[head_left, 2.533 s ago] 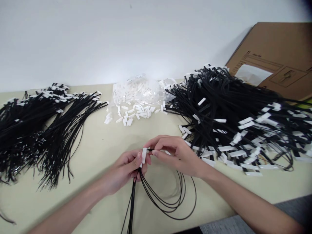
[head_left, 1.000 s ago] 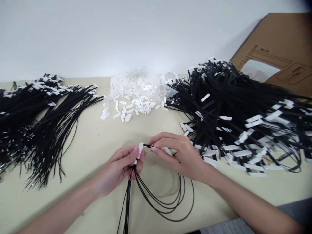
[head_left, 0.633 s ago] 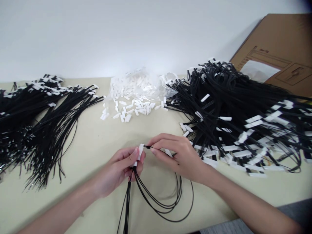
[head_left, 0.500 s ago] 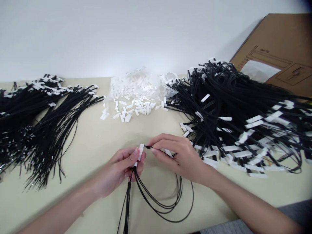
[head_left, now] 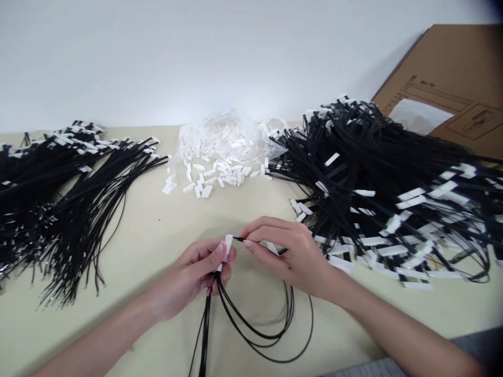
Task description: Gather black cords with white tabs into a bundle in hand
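My left hand [head_left: 206, 264] is closed round a white plastic connector housing [head_left: 227, 248], thumb on its near face. Thin black wires [head_left: 205, 330] hang below that hand, and some loop across to the right. My right hand [head_left: 283, 246] pinches a black wire [head_left: 238, 239] between thumb and fingertips, close to its end. The wire's tip meets the upper right edge of the housing; how deep it sits inside I cannot tell. Another white piece [head_left: 272, 247] on black wire shows beneath my right palm.
A clear plastic bag [head_left: 228, 131] of white housings lies at the back, with loose housings [head_left: 220, 175] before it. Bundles of black wires with white ends lie at left [head_left: 90, 204] and right [head_left: 353, 152]. A cardboard box [head_left: 463, 68] stands at the back right.
Both hands keep nearly the same place and grip. The black wire's end appears slightly closer to the housing, with less of it showing between.
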Demonstrator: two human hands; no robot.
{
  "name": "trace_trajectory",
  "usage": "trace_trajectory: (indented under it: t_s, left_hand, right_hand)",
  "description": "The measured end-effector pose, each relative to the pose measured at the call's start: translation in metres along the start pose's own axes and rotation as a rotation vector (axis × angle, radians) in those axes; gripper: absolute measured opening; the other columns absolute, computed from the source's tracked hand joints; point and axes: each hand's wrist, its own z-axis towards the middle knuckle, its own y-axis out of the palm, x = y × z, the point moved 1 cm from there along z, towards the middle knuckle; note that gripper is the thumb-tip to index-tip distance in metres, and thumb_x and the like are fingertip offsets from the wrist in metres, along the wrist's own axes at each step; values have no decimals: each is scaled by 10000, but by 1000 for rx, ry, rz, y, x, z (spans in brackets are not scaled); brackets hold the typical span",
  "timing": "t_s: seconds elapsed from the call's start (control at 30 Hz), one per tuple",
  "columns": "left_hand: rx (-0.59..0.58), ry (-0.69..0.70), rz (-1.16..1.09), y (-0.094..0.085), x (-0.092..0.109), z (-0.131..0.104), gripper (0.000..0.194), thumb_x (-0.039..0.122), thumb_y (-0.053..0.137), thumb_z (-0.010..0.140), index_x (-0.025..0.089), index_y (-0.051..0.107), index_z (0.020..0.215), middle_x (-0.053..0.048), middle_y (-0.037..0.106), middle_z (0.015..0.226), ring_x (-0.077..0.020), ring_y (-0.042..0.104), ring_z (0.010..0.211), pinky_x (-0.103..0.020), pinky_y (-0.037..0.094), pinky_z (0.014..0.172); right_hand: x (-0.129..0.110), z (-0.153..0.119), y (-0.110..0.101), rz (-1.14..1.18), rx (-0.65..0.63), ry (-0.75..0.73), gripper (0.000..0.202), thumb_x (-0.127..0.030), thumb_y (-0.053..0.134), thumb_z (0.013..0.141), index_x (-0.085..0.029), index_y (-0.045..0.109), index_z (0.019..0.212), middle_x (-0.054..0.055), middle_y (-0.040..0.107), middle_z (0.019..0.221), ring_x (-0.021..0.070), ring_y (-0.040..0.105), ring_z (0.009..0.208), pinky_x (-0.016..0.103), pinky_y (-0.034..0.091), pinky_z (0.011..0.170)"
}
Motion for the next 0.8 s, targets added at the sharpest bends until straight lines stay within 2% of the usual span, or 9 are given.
trace_trajectory:
  t_s: [0.8]
  left_hand:
    - [9, 0, 13, 0, -1, 1, 256, 405, 475, 808, 165, 491, 721, 49, 377, 529, -63, 301, 469, -191, 222, 429]
  right_hand:
    - [-1, -1, -2, -37, -27, -77, 117, -127, 481, 818, -149, 588, 774, 48, 613, 880, 92, 577, 746, 187, 461, 675]
